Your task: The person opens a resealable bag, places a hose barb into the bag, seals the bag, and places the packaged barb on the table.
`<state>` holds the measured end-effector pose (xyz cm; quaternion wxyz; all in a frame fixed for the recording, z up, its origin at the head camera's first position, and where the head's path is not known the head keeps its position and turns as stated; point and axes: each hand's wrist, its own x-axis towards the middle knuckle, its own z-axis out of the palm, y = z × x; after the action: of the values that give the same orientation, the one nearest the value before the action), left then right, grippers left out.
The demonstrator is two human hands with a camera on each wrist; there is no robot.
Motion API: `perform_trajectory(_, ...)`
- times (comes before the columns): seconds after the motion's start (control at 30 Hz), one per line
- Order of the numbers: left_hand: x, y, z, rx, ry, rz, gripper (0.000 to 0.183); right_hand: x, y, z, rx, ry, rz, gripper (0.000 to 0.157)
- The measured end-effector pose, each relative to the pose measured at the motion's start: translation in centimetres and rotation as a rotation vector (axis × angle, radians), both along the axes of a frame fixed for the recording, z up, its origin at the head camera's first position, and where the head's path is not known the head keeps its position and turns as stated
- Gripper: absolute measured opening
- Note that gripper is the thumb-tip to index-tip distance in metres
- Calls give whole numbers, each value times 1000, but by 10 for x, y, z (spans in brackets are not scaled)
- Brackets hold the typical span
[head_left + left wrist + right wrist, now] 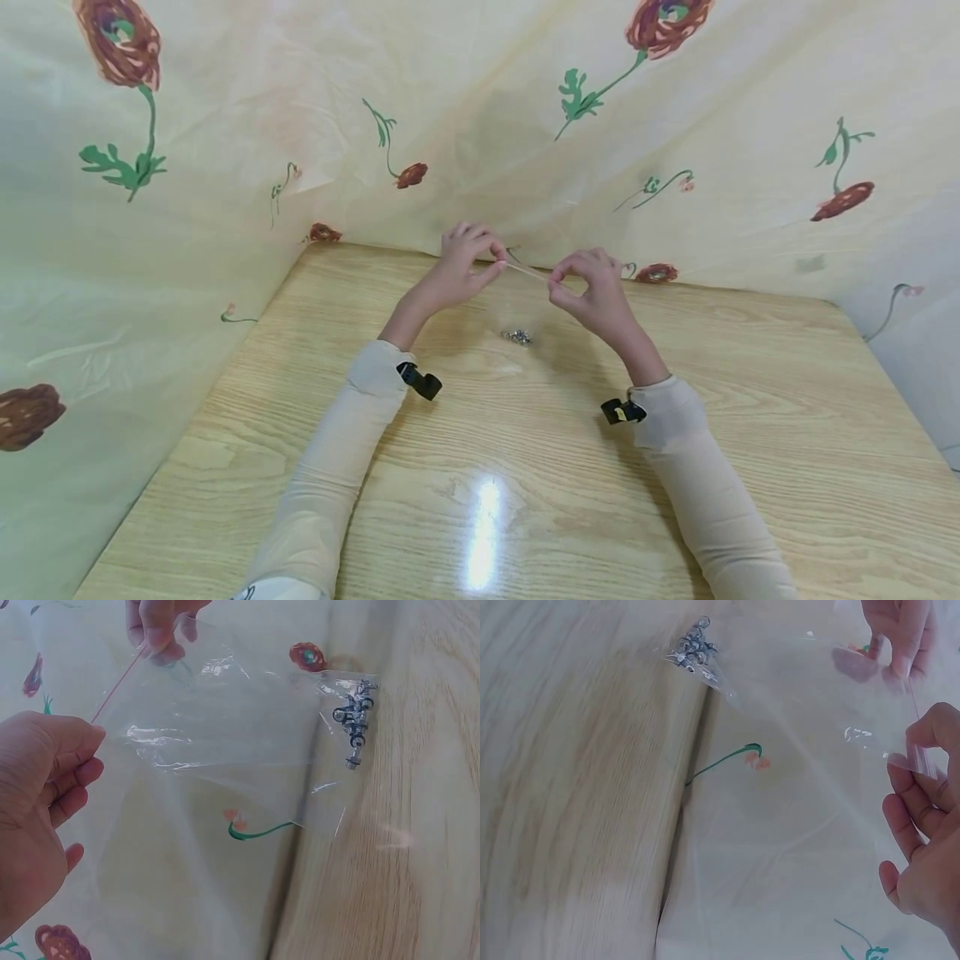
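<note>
A clear zip bag (232, 724) with a thin red line along its top edge hangs between the two hands. My left hand (467, 267) pinches one end of that edge between thumb and index finger. At the other end, my right hand (597, 296) pinches the edge the same way, and the strip between them looks taut. Small shiny metal pieces that look like screws (354, 720) lie bunched in the bottom of the bag. In the head view the transparent bag itself is barely visible below the hands.
Below the bag is a light wood-grain table (525, 467) with a glare streak near its front. A cream sheet printed with flowers (487, 108) rises behind the table's far edge and along its left side. Each sleeve carries a small black strap device (422, 382).
</note>
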<state>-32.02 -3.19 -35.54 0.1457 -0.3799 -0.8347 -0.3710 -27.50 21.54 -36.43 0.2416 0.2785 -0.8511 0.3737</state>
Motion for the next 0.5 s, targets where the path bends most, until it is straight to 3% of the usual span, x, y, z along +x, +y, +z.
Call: perform_trajectory(0.5,-3,-10,0,33,-35,0,7,-3,9,-1,-6,-11,-37,6)
